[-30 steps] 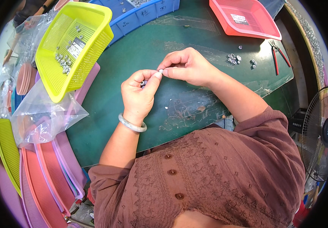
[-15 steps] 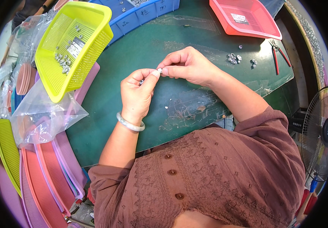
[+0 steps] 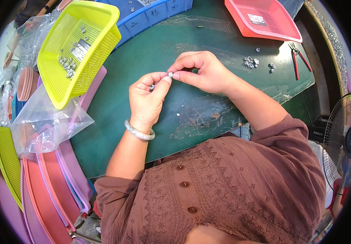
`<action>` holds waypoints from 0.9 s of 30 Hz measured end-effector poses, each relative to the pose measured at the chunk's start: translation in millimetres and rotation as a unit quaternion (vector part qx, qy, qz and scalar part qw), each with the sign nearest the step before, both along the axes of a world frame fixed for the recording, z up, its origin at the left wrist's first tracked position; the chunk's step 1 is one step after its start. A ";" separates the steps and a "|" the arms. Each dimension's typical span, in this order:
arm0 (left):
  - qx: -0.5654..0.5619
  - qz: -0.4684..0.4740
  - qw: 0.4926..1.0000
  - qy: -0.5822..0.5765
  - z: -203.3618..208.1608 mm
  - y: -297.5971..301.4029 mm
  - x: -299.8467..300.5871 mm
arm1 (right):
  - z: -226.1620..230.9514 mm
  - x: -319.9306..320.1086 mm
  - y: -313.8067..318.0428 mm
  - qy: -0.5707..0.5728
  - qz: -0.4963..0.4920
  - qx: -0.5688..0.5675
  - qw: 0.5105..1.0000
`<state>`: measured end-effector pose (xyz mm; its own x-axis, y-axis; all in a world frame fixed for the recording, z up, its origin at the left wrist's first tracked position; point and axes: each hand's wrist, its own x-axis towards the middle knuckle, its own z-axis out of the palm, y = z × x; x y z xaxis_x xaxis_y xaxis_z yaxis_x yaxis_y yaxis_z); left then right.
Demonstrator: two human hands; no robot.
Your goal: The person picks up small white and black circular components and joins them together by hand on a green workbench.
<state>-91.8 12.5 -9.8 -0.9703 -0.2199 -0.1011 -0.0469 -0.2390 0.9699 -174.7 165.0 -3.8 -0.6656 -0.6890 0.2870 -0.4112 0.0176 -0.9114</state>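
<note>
A small silvery metal part (image 3: 170, 75) is pinched between fingertips above the table. My left hand (image 3: 148, 97) is closed, thumb and forefinger gripping the part from the left. A second small metal piece (image 3: 152, 87) is tucked in its curled fingers. From the right, my right hand (image 3: 204, 72) is closed too, its thumb and forefinger meeting at the same part. Several loose metal pieces (image 3: 250, 63) lie on the green table to the right, with a smaller cluster (image 3: 271, 67) beside them.
Red-handled pliers (image 3: 296, 61) lie near the right edge of the green table (image 3: 208, 36). A yellow-green basket (image 3: 102, 53) holding metal pieces stands left, a pink basket (image 3: 240, 26) far right, a blue bin (image 3: 155, 16) at the back. Stacked baskets (image 3: 49, 191) crowd the lower left; a fan (image 3: 338, 142) stands right.
The small part has turned slightly between the fingertips, and my right hand's fingers have shifted a little. Both arms stay in place. The fan's head looks turned.
</note>
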 end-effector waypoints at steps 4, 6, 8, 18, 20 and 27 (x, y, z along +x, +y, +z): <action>-0.006 0.002 1.000 0.004 -0.4 0.6 0.3 | -2.5 0.2 -0.2 0.057 -0.009 -0.001 0.998; -0.024 0.003 1.000 0.001 0.0 0.2 -1.0 | -1.7 -1.2 -1.0 0.063 -0.009 -0.003 0.998; -0.018 -0.002 1.000 -0.003 -1.7 0.1 0.5 | 1.6 0.7 -0.3 0.060 -0.003 -0.007 0.998; 0.275 -0.090 0.947 -0.139 2.0 -14.6 -4.1 | 69.6 -67.1 -30.7 0.003 -0.082 0.039 0.996; 0.283 -0.108 0.943 -0.139 -0.5 -14.5 -4.5 | 78.2 -106.0 -59.8 0.048 -0.139 0.076 0.986; 0.312 -0.125 0.934 -0.124 -4.2 -16.5 -9.8 | 86.4 -139.4 -92.2 0.149 -0.206 0.102 0.962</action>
